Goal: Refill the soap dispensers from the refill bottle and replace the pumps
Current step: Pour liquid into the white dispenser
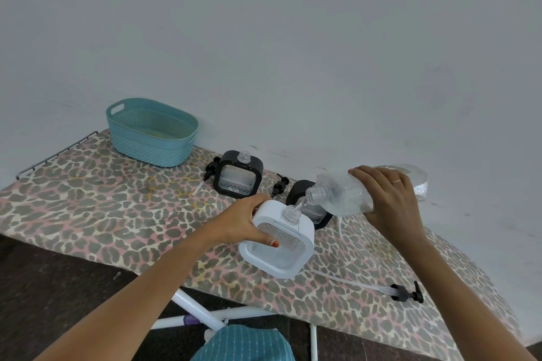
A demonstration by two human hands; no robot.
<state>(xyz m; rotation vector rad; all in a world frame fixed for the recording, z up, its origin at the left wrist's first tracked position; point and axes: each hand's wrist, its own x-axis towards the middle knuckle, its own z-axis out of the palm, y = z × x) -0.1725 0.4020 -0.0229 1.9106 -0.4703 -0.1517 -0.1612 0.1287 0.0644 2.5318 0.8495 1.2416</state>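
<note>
1. A plain pale wall (264,38) fills the background. In front of it we see an ironing board (88,190) with a leopard-print cover, its white legs (199,313) showing over a dark floor (44,272).
2. At the far left, at the back of the board, stands a teal basket (146,152).
3. To its right a first black pump (209,170) lies on the cover, just beside a black dispenser (239,176) that stands upright with its neck uncapped.
4. A second black pump (278,184) lies between that dispenser and a rear black dispenser (296,189), which is mostly hidden behind the things in front.
5. Our left hand (243,221) grips the white dispenser (278,246) near the front edge of the board. The fingers wrap its left side and the thumb presses on its front face. Its neck is uncapped.
6. Our right hand (390,199), with a ring (396,182) on one finger, has its fingers curled over the clear refill bottle (340,193). The bottle is held tilted on its side above the board. Its mouth sits just over the white dispenser's neck, and a thin clear stream seems to run between them.
7. At the far right a long-tubed pump (406,293) lies on the cover, apart from the dispensers, its tube pointing left.
8. At the bottom edge we see a teal striped garment (243,343).
</note>
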